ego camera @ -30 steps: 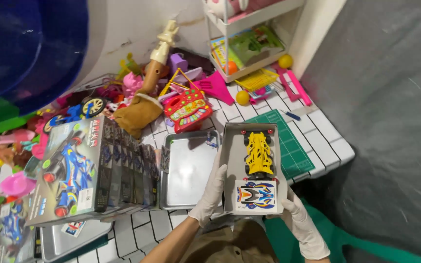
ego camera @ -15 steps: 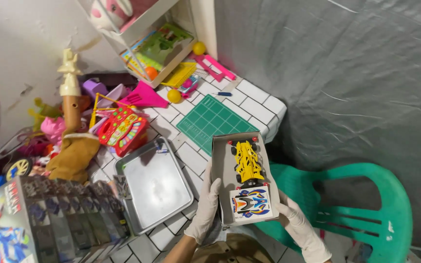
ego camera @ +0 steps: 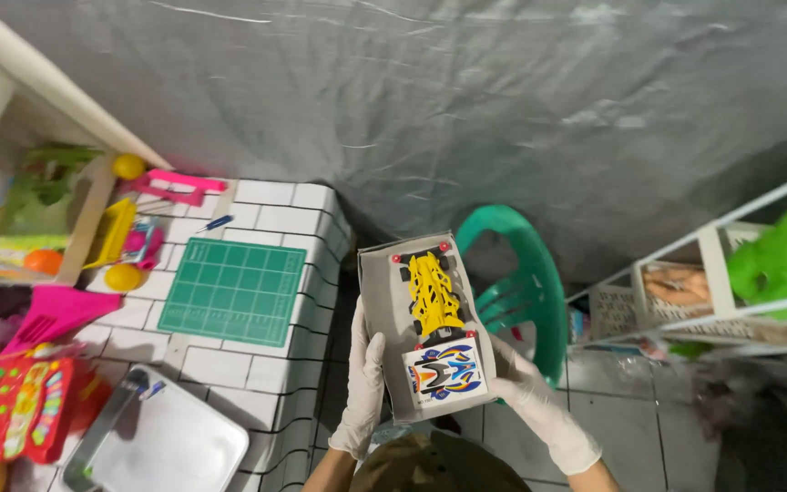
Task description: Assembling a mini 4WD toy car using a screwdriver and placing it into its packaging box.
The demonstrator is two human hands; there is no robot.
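While the tiled counter point(ego camera: 266, 196) at the left carries a heap of bright toys, a green cutting mat point(ego camera: 234, 290) and an empty metal tray point(ego camera: 175, 448), the work itself hangs off its edge, in the air above the floor. There the left hand point(ego camera: 362, 383), in a white glove, closes its grip on the left long side of a grey open box point(ego camera: 423, 323), thumb on the rim and fingers hidden beneath. Inside the box lie a yellow toy-car chassis point(ego camera: 435, 292) towards the far end and a printed sticker sheet point(ego camera: 445, 372) towards the near end, both loose as far as can be seen (nothing visibly pins them down). The right hand point(ego camera: 539, 405), gloved as well, holds the box's near right corner from below, so the box sits between the two grips with its near end at the hands and its far end reaching out unsupported. My judgement is that the risk lies in that overhang: the box is tilted slightly, and a further tip or a slackened grip on either side could let the chassis slide or drop to the floor, beside the green plastic chair point(ego camera: 521, 292). Further right stands a white shelf point(ego camera: 712, 273) holding a green toy point(ego camera: 781, 255).
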